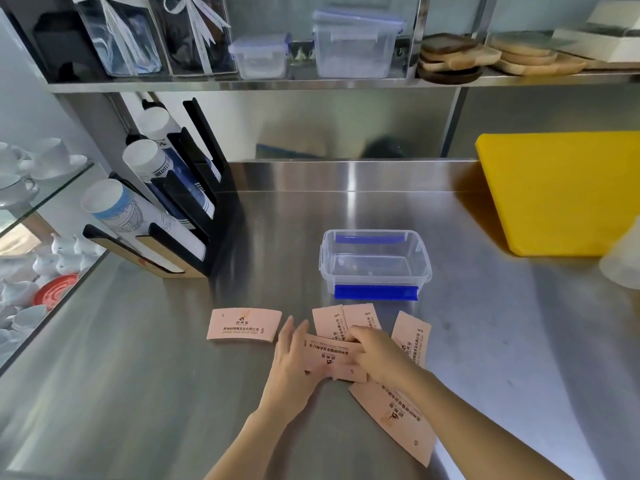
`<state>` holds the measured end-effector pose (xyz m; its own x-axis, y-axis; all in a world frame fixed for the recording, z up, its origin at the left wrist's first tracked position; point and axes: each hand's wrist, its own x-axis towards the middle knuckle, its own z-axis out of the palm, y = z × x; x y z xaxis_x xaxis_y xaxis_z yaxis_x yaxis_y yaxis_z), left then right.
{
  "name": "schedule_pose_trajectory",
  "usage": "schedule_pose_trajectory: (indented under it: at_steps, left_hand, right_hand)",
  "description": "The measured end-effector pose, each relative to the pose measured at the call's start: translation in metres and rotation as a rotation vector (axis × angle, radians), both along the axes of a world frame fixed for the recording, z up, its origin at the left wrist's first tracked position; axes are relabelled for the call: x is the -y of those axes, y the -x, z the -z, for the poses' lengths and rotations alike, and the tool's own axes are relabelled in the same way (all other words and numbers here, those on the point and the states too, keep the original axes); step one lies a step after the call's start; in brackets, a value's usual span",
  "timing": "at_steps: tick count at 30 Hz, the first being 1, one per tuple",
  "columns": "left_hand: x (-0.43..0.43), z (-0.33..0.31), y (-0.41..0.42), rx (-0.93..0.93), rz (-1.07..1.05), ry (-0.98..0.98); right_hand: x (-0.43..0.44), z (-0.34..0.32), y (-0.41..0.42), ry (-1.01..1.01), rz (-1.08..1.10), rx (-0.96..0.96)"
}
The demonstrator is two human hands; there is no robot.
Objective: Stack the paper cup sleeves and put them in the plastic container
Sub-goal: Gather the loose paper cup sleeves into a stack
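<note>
Gathering now — left hand (289, 363) and right hand (375, 355) clamp one pink sleeve (330, 356) between them on the counter (145, 358) (others lie scattered nearby); next, squaring a pile for the empty plastic container (375, 263).

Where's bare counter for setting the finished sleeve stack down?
Free: the steel strip between the black cup dispenser and the clear plastic container, and between that container and the yellow cutting board. Crowded: in front of the container, with pink paper sleeves and both hands.
</note>
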<state>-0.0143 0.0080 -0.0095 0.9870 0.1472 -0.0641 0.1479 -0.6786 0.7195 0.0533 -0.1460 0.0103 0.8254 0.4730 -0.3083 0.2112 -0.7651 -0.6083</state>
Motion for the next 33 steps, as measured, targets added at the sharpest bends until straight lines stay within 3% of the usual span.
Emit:
schedule_pose_trajectory:
  at_steps: [7, 11, 15, 18, 22, 28, 33]
  left_hand:
    - [-0.010, -0.018, -0.018, 0.074, -0.452, 0.518]
    - [-0.011, -0.031, -0.027, 0.132, -0.526, 0.605]
    - [-0.006, -0.038, -0.031, 0.098, -0.507, 0.894]
    - [-0.004, -0.039, -0.030, 0.069, -0.486, 0.819]
    - [-0.011, -0.045, -0.028, 0.110, -0.409, 0.603]
    - [-0.013, -0.055, -0.024, 0.089, -0.191, 0.476]
    - [-0.021, -0.053, -0.022, -0.001, -0.188, 0.332]
  right_hand:
    - [0.008, 0.000, 0.001, -0.147, 0.136, -0.041]
    - [0.006, -0.004, 0.008, -0.326, 0.219, -0.151]
    - [-0.004, -0.005, 0.014, -0.560, 0.322, -0.356]
    - [-0.012, -0.007, 0.014, -0.582, 0.320, -0.395]
    - [-0.013, -0.018, 0.009, -0.575, 0.350, -0.182]
    - [-0.010, -0.032, -0.005, -0.554, 0.214, -0.084]
    - [-0.005, -0.022, -0.005, -0.616, 0.314, -0.087]
